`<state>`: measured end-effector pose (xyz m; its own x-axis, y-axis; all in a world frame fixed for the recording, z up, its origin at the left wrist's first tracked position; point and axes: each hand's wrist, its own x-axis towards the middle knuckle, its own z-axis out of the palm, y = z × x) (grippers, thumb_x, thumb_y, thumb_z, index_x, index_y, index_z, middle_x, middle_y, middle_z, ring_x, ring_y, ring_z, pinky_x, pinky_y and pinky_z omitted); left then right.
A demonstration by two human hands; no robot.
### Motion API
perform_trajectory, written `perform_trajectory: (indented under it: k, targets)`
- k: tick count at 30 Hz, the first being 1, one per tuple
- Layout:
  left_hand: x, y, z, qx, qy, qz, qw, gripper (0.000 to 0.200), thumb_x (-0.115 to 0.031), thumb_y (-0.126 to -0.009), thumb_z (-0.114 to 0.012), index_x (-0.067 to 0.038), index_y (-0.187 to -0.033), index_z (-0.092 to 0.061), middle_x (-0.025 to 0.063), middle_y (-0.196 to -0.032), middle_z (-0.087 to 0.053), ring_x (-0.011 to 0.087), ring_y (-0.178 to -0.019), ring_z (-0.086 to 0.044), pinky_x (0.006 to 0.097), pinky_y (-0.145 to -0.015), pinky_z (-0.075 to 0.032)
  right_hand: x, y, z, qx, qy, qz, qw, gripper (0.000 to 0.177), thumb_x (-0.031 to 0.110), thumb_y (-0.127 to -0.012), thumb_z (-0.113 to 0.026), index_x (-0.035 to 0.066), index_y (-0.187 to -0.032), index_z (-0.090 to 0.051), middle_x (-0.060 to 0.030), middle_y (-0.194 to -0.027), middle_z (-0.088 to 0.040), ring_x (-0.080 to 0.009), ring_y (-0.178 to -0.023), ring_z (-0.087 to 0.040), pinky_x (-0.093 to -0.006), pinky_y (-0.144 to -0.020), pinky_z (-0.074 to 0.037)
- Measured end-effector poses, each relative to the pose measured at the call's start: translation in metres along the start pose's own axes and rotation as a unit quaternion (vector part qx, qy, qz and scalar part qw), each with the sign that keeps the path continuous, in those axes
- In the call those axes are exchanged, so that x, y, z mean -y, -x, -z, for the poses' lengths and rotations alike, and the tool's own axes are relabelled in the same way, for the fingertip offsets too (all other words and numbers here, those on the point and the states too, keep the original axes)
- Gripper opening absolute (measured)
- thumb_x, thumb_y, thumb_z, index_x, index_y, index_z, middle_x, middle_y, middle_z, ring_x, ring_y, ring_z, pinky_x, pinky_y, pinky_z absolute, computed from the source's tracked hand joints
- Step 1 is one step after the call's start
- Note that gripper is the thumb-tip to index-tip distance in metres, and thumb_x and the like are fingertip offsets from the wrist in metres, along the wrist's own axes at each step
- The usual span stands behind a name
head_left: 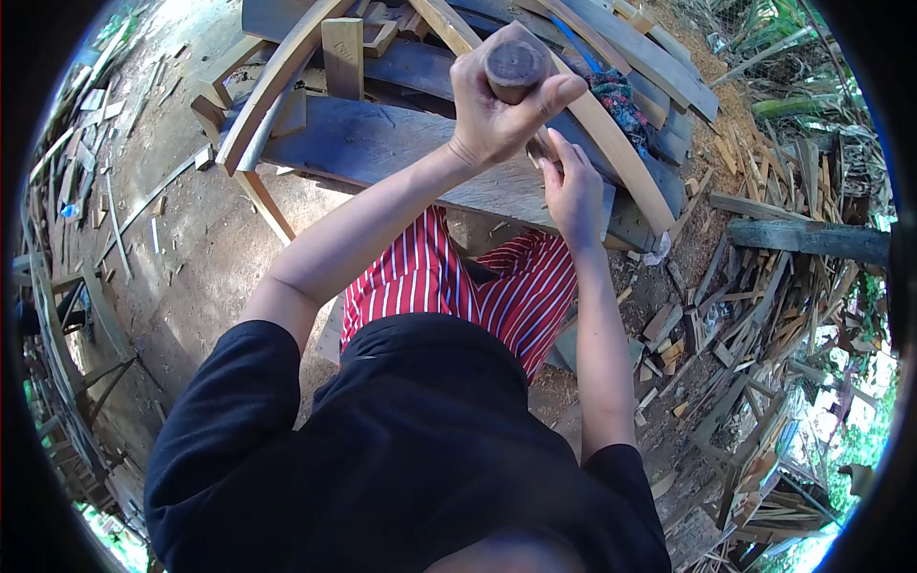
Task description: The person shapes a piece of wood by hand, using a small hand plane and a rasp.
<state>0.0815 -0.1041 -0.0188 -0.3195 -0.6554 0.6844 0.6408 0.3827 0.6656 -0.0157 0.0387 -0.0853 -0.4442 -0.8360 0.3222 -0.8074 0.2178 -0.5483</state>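
My left hand [497, 115] is raised over the bench, its fingers wrapped round a thick wooden tool [517, 69]. The tool's dark, round end faces up toward me, and its other end is hidden. Lower and to the right, my right hand [571, 186] is closed on a slim brownish tool [543, 151], seen only in part between thumb and fingers. Below both hands lies a wide weathered plank [373, 143] across the bench, in front of my knees. A curved wooden piece [616, 143] rests on the bench just right of my right hand.
Another curved piece [282, 81] leans at the left, beside an upright wood block [342, 59]. A crumpled patterned cloth [619, 103] lies at the back right. Wood scraps [755, 296] are heaped on the ground to my right. A thick grey beam [812, 239] sticks in there.
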Motion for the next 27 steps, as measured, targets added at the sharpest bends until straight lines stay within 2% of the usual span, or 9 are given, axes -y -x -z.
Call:
perform_trajectory:
  k: [7, 9, 12, 14, 15, 17, 22, 24, 27]
  targets:
    - [-0.001, 0.013, -0.001, -0.095, 0.089, 0.035, 0.991, 0.032, -0.029, -0.087, -0.077, -0.005, -0.078, -0.058, -0.0025, -0.058, -0.055, 0.0025, -0.053, -0.051, 0.018, -0.047, -0.04, -0.001, -0.001, 0.0, 0.003, 0.003, 0.019, 1.0, 0.043, 0.002, -0.082, -0.068, 0.003, -0.124, -0.058, -0.0167, -0.1, -0.064, -0.0374, -0.089, -0.064, -0.0429, -0.076, -0.052]
    - [0.001, 0.018, -0.001, -0.112, 0.035, 0.032, 0.993, 0.031, -0.027, -0.085, -0.077, -0.004, -0.076, -0.058, -0.0027, -0.059, -0.055, 0.0038, -0.055, -0.053, 0.0206, -0.048, -0.042, 0.001, -0.002, 0.001, 0.009, 0.013, 0.003, 1.0, 0.044, 0.002, -0.082, -0.068, 0.003, -0.124, -0.059, -0.0167, -0.1, -0.064, -0.037, -0.089, -0.064, -0.0425, -0.075, -0.052]
    - [-0.004, 0.029, -0.003, -0.119, 0.029, 0.046, 0.991, 0.031, -0.026, -0.084, -0.077, -0.004, -0.073, -0.058, -0.0018, -0.061, -0.056, 0.0048, -0.056, -0.054, 0.0223, -0.05, -0.043, -0.004, -0.006, 0.005, 0.025, -0.01, 0.001, 1.0, 0.044, 0.001, -0.081, -0.069, 0.002, -0.124, -0.06, -0.0181, -0.099, -0.065, -0.0368, -0.088, -0.065, -0.0415, -0.075, -0.052]
    - [-0.003, 0.033, -0.005, -0.047, -0.005, -0.01, 0.999, 0.026, -0.021, -0.096, -0.062, 0.003, -0.088, -0.053, 0.0063, -0.066, -0.056, 0.0074, -0.048, -0.051, 0.0211, -0.04, -0.035, -0.009, -0.009, 0.007, 0.043, -0.031, 0.0, 0.999, 0.044, 0.001, -0.081, -0.069, 0.0, -0.124, -0.06, -0.0195, -0.099, -0.065, -0.0355, -0.087, -0.066, -0.0402, -0.075, -0.053]
    - [-0.001, 0.033, -0.007, -0.047, -0.005, -0.009, 0.999, 0.026, -0.021, -0.096, -0.062, 0.003, -0.088, -0.053, 0.0063, -0.066, -0.056, 0.0074, -0.048, -0.051, 0.0211, -0.04, -0.035, -0.011, -0.009, 0.007, 0.043, -0.031, -0.001, 0.999, 0.044, 0.001, -0.081, -0.069, 0.0, -0.124, -0.06, -0.0195, -0.099, -0.065, -0.0355, -0.087, -0.066, -0.0402, -0.075, -0.053]
    - [0.001, 0.034, -0.011, -0.086, 0.004, 0.037, 0.996, 0.03, -0.025, -0.082, -0.078, -0.004, -0.071, -0.059, 0.0003, -0.059, -0.058, 0.0066, -0.053, -0.056, 0.0217, -0.05, -0.044, -0.013, -0.011, 0.008, 0.083, -0.026, -0.019, 0.996, 0.044, 0.002, -0.081, -0.07, 0.001, -0.124, -0.06, -0.0192, -0.1, -0.066, -0.034, -0.086, -0.067, -0.0395, -0.074, -0.053]
    - [-0.001, 0.03, -0.011, -0.097, 0.009, 0.042, 0.994, 0.028, -0.025, -0.081, -0.078, -0.005, -0.071, -0.06, 0.0003, -0.058, -0.058, 0.007, -0.053, -0.057, 0.0222, -0.05, -0.045, -0.012, -0.011, 0.008, 0.072, -0.033, -0.016, 0.997, 0.044, 0.002, -0.081, -0.07, 0.002, -0.124, -0.061, -0.0182, -0.099, -0.066, -0.0328, -0.081, -0.067, -0.0386, -0.071, -0.053]
    - [0.003, 0.029, -0.009, -0.085, -0.002, 0.0, 0.996, 0.029, -0.025, -0.081, -0.079, -0.005, -0.071, -0.061, 0.0007, -0.059, -0.06, 0.0071, -0.053, -0.057, 0.0221, -0.051, -0.046, -0.012, -0.01, 0.007, 0.076, -0.029, -0.019, 0.997, 0.044, 0.003, -0.081, -0.071, 0.002, -0.124, -0.061, -0.018, -0.098, -0.066, -0.0325, -0.08, -0.067, -0.0385, -0.071, -0.053]
    - [0.007, 0.028, -0.009, -0.106, 0.002, 0.013, 0.994, 0.029, -0.025, -0.08, -0.079, -0.004, -0.07, -0.061, 0.0007, -0.059, -0.06, 0.007, -0.053, -0.057, 0.0219, -0.051, -0.045, -0.011, -0.01, 0.006, 0.07, -0.038, -0.013, 0.997, 0.044, 0.003, -0.08, -0.071, 0.003, -0.124, -0.061, -0.0176, -0.097, -0.066, -0.0316, -0.079, -0.067, -0.0384, -0.07, -0.053]
